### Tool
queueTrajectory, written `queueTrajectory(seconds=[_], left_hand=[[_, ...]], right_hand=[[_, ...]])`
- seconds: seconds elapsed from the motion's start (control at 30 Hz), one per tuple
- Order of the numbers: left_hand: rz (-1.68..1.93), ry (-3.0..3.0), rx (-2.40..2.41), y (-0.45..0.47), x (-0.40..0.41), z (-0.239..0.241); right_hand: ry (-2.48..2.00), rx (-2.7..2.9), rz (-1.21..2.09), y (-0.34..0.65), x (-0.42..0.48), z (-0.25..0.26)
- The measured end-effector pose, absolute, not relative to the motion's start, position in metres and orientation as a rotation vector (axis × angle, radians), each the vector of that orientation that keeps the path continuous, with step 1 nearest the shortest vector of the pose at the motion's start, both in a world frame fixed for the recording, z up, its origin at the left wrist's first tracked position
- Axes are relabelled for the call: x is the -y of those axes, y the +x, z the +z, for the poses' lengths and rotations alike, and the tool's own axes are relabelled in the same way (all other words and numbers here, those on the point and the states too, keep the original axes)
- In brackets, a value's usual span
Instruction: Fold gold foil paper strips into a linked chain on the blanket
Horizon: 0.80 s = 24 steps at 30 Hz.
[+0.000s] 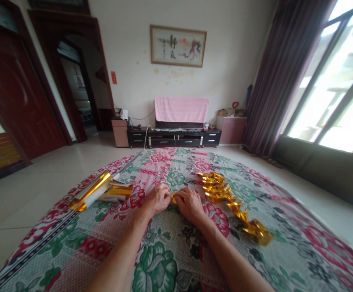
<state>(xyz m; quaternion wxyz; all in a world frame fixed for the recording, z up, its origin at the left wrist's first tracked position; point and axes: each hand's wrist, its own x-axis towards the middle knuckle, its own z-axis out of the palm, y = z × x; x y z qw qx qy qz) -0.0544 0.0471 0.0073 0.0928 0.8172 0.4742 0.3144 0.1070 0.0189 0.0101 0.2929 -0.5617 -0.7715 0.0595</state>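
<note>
Close together over the patterned cloth are my left hand [159, 198] and my right hand [190, 203], both with curled fingers. Between them shows a small piece of gold foil paper [173, 198], mostly hidden by the fingers. My right hand's fingertips pinch it, and my left hand's closed fingers meet its other side. To the right of my right hand lies a row of several folded gold foil ingots [217, 190], running toward me. Left of my left hand are loose sheets of gold foil paper [93, 190], curled, with pale undersides.
The floral cloth [155, 263] covers a wide rounded surface under my arms. Beyond it, a low black cabinet [176, 140] stands by the wall, with a pink cloth [181, 109] draped over something on it. A purple curtain [281, 73] hangs beside the window at right.
</note>
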Motion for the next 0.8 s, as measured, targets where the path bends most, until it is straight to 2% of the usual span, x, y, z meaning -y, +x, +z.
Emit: queueTrajectory(seconds=[0.8], left_hand=[[0.882, 2.352, -1.296, -0.066, -0.056, 0.003]], right_hand=[[-1.529, 2.014, 0.159, 0.103, -0.016, 0.014]])
